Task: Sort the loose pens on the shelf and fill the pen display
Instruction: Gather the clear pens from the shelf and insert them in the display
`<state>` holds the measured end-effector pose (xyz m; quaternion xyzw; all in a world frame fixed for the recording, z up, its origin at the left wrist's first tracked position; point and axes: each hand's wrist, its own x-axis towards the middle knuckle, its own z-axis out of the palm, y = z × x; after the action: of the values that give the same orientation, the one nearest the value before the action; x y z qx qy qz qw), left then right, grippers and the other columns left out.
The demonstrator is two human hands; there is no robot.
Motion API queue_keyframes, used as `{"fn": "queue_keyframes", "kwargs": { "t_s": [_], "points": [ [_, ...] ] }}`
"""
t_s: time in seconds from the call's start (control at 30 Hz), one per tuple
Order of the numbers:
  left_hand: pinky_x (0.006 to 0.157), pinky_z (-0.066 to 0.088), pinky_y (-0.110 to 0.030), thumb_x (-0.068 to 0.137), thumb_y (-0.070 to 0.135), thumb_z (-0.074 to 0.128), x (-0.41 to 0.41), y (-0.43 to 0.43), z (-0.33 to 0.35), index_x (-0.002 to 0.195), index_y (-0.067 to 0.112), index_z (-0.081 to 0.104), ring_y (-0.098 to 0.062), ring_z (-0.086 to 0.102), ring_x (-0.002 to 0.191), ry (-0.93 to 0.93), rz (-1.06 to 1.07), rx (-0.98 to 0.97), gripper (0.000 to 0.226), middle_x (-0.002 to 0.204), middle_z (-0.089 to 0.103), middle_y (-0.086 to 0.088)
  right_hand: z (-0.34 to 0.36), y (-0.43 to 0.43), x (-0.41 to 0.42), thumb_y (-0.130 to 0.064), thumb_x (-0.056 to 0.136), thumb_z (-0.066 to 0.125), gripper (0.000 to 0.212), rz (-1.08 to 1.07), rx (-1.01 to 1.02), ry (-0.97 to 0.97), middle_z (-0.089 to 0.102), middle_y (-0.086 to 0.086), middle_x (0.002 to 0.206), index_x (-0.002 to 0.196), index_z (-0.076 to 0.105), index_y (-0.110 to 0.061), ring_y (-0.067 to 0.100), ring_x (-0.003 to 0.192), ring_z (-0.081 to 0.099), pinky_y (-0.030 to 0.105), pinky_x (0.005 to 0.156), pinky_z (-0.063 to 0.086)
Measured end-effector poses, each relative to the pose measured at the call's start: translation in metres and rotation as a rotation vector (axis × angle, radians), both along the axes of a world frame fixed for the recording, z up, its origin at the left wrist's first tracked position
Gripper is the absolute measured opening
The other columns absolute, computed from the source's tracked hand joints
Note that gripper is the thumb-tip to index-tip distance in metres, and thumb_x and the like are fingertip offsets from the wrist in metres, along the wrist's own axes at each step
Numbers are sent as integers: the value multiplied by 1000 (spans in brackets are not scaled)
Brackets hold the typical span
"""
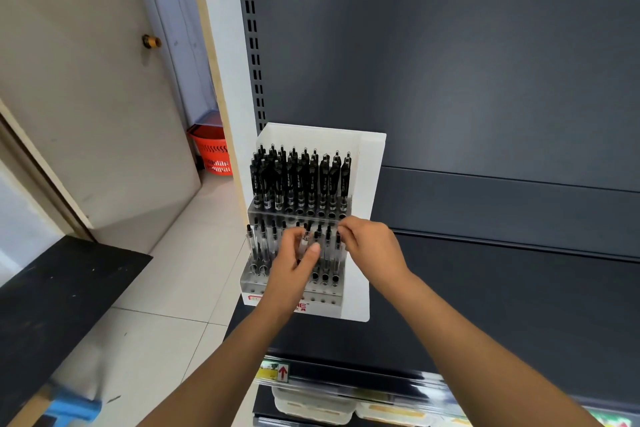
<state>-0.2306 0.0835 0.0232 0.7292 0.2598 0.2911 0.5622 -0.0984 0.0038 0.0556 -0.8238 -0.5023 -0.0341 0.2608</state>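
A white and clear acrylic pen display (367,184) stands at the left end of a dark shelf (485,288). Its upper tier holds several black pens (301,180) upright. The lower tier holds several clear-barrelled pens (259,243). My left hand (294,263) is in front of the lower tier and pinches a clear pen (306,235) between thumb and fingers. My right hand (370,246) is at the right end of that tier, fingers curled at the top of a pen there (337,243). The lower-tier pens behind my hands are hidden.
A slotted upright post (252,38) and the dark back panel (485,80) stand behind the display. A price rail with labels (277,371) runs along the shelf's front edge, with goods below. An open door (86,97), an orange basket (213,149) and tiled floor lie left.
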Motion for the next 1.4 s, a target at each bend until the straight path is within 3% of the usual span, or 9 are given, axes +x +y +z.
{"fn": "queue_keyframes", "kwargs": {
  "t_s": [0.1,0.3,0.47,0.6,0.67,0.83,1.03,1.23,1.4],
  "points": [
    [54,32,-21,101,21,37,0,1,-1,108,21,41,-11,36,60,-59,-13,-67,8,75,42,-3,2,2,-1,-25,99,44,20,2,-29,-33,68,1,88,102,62,-15,23,80,62,33,66,50],
    [56,33,-24,101,16,35,-1,1,-1,109,23,42,-14,37,64,-76,-21,-102,12,79,42,-8,-2,-4,-1,-25,96,50,18,63,-31,15,69,0,88,98,65,-15,19,80,63,33,70,51],
    [69,44,-29,99,24,41,4,1,-8,120,20,45,-14,48,75,24,4,50,22,84,49,2,-3,0,-1,-27,98,48,22,4,-73,-28,69,4,89,100,62,-12,22,81,63,32,70,50],
    [62,49,-24,97,14,48,9,-5,-2,119,17,48,-11,54,69,11,16,35,23,83,56,-1,0,0,-2,-29,98,47,22,-18,-94,-7,69,3,91,103,63,-14,23,84,64,32,69,50],
    [66,50,-24,95,13,51,10,-5,1,116,21,49,-14,58,76,-7,11,19,22,93,60,-6,7,-3,0,-30,97,48,22,-35,-54,63,68,-1,90,103,64,-17,20,83,63,32,70,51],
    [70,53,-21,92,13,56,13,-9,5,108,22,52,-16,62,85,-16,-18,5,18,99,64,-10,33,-8,-4,-18,94,57,11,56,206,574,63,-8,79,93,67,-17,13,72,64,22,61,56],
    [69,52,-15,93,6,53,19,-17,15,111,16,53,-12,64,86,-52,-78,-24,20,102,66,-7,40,-16,-4,-9,90,62,11,111,249,680,64,-6,73,87,66,-19,5,61,61,18,56,53],
    [81,45,-13,94,14,54,14,-11,17,114,17,60,0,57,95,26,11,227,22,103,63,8,40,-22,0,-13,92,59,10,65,208,499,65,-1,75,86,66,-15,16,73,66,28,68,58],
    [78,38,-9,95,12,50,10,-3,18,114,17,61,3,51,90,86,88,426,22,101,56,8,32,-24,3,-17,93,58,11,63,173,313,62,-6,80,91,68,-12,16,80,64,37,79,55]
  ]
}}
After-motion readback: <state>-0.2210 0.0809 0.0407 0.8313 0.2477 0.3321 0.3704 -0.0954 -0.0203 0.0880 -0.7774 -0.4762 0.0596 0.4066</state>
